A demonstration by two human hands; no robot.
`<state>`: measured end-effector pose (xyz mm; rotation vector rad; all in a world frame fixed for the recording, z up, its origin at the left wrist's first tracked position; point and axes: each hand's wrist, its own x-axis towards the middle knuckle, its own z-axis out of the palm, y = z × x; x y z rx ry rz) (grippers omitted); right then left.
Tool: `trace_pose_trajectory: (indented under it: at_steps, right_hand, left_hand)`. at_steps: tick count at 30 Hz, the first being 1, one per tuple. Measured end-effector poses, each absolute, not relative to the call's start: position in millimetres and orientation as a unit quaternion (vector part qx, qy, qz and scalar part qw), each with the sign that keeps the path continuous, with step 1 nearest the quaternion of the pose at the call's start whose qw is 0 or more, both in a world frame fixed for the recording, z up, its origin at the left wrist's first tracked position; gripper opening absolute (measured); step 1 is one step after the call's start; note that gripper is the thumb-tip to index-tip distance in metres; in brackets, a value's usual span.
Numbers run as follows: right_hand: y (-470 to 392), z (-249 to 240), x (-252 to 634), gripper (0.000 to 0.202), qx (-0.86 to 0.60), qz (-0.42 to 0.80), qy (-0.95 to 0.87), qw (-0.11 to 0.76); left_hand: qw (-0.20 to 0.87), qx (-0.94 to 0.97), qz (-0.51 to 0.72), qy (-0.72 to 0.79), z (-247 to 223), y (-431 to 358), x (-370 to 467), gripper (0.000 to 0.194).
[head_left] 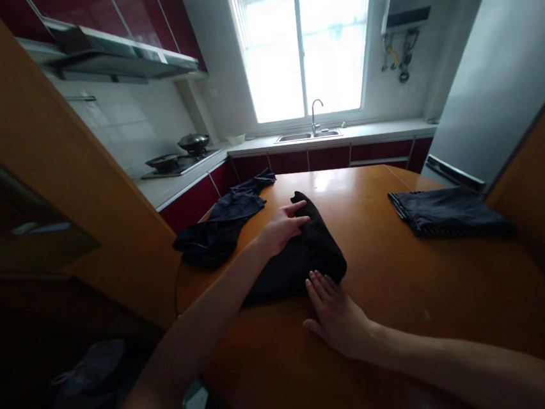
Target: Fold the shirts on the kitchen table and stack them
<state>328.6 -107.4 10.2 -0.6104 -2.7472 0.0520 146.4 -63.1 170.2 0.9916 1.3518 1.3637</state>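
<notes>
A black garment (288, 270) lies folded flat on the wooden table (390, 322) in front of me. My left hand (282, 229) rests on its upper part, fingers stretched toward the far corner and slightly apart. At the near right corner my right hand (336, 317) lies flat, its fingertips on the cloth and the thumb out to the side over the table. Neither hand grips the fabric. What kind of garment it is, I cannot tell. Part of it is hidden behind my left forearm.
A crumpled dark blue garment (228, 218) lies at the table's left edge. Folded dark cloth (447, 212) sits at the right. Beyond the table are a sink (295, 137), a stove (182, 164) with pans and a fridge (496, 80). A wooden frame (82, 184) stands at left.
</notes>
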Motion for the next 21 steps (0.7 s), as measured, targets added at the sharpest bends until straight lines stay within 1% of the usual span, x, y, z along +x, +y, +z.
trace_pose_trajectory:
  at_steps: [3,5,7,10,11,13,15,17,19,21]
  right_hand:
    - [-111,12,331,0.075,-0.199,-0.008,-0.966,0.162]
    - [-113,16,332,0.067,-0.176,-0.015,-0.968,0.176]
    - [-115,24,334,0.052,-0.146,0.000,-0.967,0.208]
    - [-117,39,336,0.020,-0.119,0.062,-0.955,0.263]
    - [-116,43,337,0.015,-0.124,0.084,-0.948,0.283]
    - [-112,47,337,0.013,-0.156,0.113,-0.925,0.327]
    - [-103,45,336,0.004,-0.205,0.120,-0.899,0.369]
    - [-92,39,333,0.028,-0.238,0.119,-0.885,0.382]
    - [-82,32,330,0.050,-0.250,0.124,-0.887,0.369]
    - [-74,28,326,0.056,-0.252,0.138,-0.891,0.351]
  left_hand:
    - [0.468,0.408,0.563,0.545,175,-73,127,0.067]
    - [0.447,0.411,0.566,0.557,174,-83,111,0.067]
    - [0.428,0.407,0.572,0.569,169,-96,93,0.066]
    - [0.423,0.388,0.588,0.570,153,-117,65,0.068]
    - [0.426,0.380,0.590,0.570,145,-124,57,0.069]
    - [0.435,0.359,0.591,0.577,127,-137,42,0.072]
    - [0.441,0.332,0.592,0.587,106,-148,31,0.074]
    - [0.445,0.311,0.591,0.597,87,-157,26,0.077]
    - [0.451,0.300,0.577,0.612,72,-163,24,0.080]
    - [0.451,0.302,0.564,0.623,63,-167,24,0.081]
